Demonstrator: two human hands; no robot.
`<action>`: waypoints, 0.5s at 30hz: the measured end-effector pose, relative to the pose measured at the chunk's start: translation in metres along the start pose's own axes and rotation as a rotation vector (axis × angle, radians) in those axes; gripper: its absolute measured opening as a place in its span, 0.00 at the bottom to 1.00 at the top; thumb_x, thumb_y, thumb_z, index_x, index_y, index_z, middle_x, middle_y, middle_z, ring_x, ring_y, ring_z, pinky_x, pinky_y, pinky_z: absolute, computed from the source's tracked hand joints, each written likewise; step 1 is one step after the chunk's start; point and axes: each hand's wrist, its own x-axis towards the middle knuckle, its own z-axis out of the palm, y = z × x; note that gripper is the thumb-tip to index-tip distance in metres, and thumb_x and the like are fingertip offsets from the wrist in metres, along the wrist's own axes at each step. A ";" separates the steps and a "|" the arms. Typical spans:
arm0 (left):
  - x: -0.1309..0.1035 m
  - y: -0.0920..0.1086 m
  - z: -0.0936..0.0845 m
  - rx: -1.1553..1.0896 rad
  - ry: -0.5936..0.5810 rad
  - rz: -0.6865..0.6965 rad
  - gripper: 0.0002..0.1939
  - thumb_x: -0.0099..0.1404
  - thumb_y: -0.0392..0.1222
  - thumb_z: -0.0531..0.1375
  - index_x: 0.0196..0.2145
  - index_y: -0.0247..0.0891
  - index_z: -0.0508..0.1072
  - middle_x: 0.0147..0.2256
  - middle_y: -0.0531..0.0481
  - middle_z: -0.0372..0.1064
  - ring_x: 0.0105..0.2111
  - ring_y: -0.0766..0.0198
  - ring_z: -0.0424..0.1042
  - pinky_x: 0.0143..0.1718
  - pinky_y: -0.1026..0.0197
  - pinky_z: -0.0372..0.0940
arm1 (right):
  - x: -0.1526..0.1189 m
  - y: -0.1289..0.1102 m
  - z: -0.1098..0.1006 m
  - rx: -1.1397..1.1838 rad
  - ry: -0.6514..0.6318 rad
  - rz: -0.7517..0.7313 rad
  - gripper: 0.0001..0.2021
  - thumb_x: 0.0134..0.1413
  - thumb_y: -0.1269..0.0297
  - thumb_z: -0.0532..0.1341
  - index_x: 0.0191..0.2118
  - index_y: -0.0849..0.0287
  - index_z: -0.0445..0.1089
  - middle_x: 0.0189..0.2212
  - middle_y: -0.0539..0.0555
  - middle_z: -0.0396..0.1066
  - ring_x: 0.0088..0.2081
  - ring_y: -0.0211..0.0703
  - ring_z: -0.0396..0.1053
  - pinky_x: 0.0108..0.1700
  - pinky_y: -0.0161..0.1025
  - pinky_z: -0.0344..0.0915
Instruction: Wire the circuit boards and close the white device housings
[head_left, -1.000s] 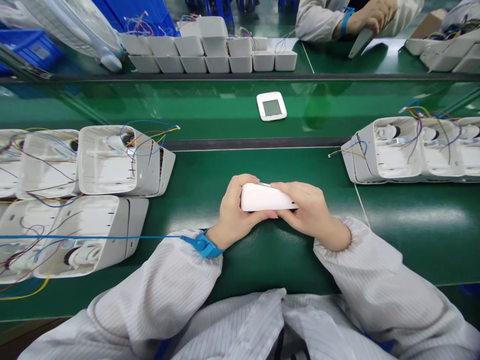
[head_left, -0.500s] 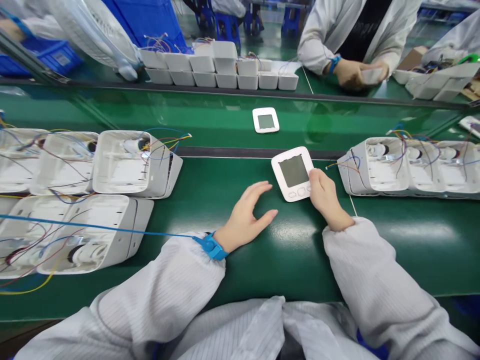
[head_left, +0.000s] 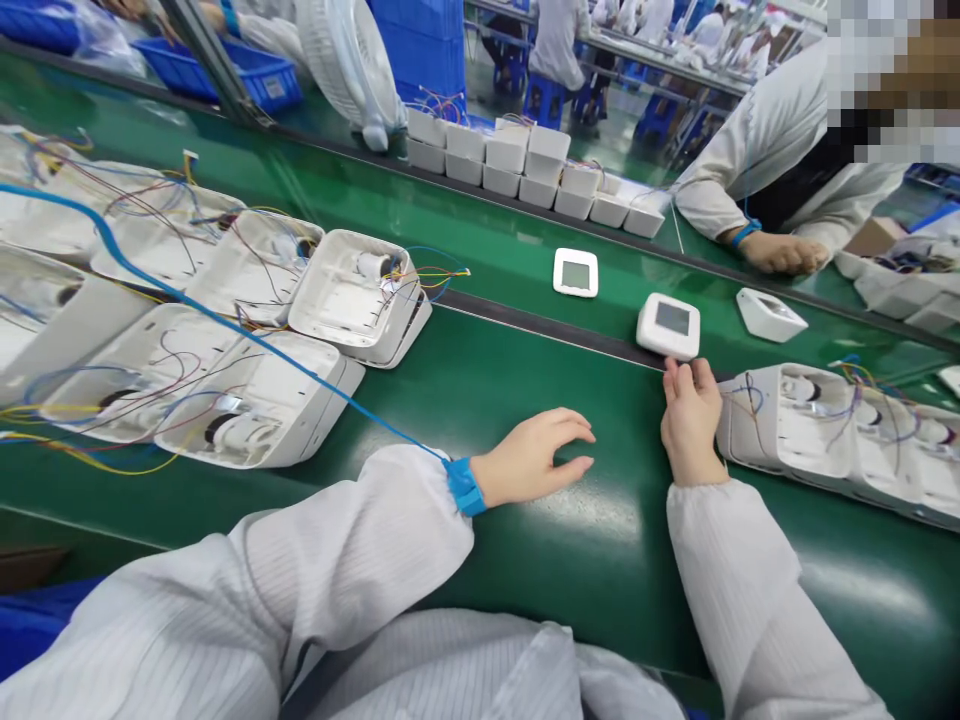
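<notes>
Plainly, nothing has been fitted over the open white housings (head_left: 337, 310) at the left, and the left hand (head_left: 536, 455) is held empty over the green bench (head_left: 487, 385), thumb and fingers curved apart. Farther right, a flat display unit (head_left: 576, 272) is already laid on the far strip (head_left: 510, 262), while a thicker display unit (head_left: 667, 326), seen by that strip's edge, is met by the bunched fingertips of the right hand (head_left: 691, 415); whether it is gripped or merely touched cannot be told.

Bright light here, glare gleaming off the green table (head_left: 517, 375), and pixel blocks (head_left: 892, 75) covering the far right!
</notes>
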 end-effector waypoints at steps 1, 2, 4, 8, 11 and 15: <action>0.000 0.000 0.000 0.003 -0.005 0.003 0.10 0.66 0.39 0.59 0.44 0.37 0.72 0.47 0.42 0.71 0.49 0.57 0.71 0.54 0.54 0.67 | 0.002 0.002 0.003 -0.024 0.010 -0.060 0.25 0.50 0.53 0.66 0.52 0.58 0.66 0.52 0.58 0.68 0.50 0.43 0.72 0.51 0.42 0.70; 0.000 0.000 0.000 0.008 -0.008 0.005 0.09 0.66 0.39 0.59 0.44 0.37 0.73 0.47 0.43 0.72 0.48 0.58 0.71 0.53 0.54 0.67 | 0.003 0.003 0.005 -0.075 0.000 -0.110 0.25 0.50 0.54 0.66 0.52 0.59 0.67 0.54 0.59 0.67 0.53 0.45 0.70 0.55 0.45 0.68; 0.000 0.000 -0.001 0.019 -0.014 0.008 0.09 0.66 0.39 0.59 0.43 0.37 0.73 0.46 0.43 0.72 0.47 0.58 0.72 0.52 0.54 0.68 | 0.001 0.003 0.008 -0.243 -0.099 -0.187 0.21 0.51 0.54 0.64 0.48 0.61 0.71 0.50 0.61 0.71 0.51 0.47 0.71 0.57 0.49 0.66; 0.001 0.001 -0.002 0.041 -0.023 0.018 0.09 0.66 0.39 0.58 0.43 0.38 0.73 0.45 0.44 0.73 0.47 0.57 0.72 0.52 0.53 0.68 | -0.010 -0.005 0.011 -0.583 -0.344 -0.305 0.15 0.56 0.56 0.59 0.40 0.61 0.76 0.39 0.59 0.76 0.40 0.47 0.73 0.48 0.48 0.69; 0.002 0.000 -0.004 0.077 -0.006 0.039 0.09 0.67 0.39 0.58 0.43 0.38 0.73 0.45 0.43 0.73 0.47 0.57 0.72 0.51 0.52 0.69 | -0.013 -0.010 0.015 -0.682 -0.446 -0.388 0.13 0.57 0.59 0.57 0.38 0.60 0.76 0.38 0.57 0.77 0.39 0.47 0.73 0.46 0.46 0.68; 0.007 -0.003 -0.008 0.176 0.005 0.068 0.09 0.67 0.39 0.57 0.44 0.38 0.73 0.45 0.41 0.72 0.47 0.55 0.71 0.51 0.49 0.68 | -0.013 -0.011 0.021 -0.759 -0.544 -0.480 0.11 0.58 0.62 0.56 0.36 0.57 0.75 0.38 0.55 0.76 0.40 0.47 0.72 0.46 0.45 0.67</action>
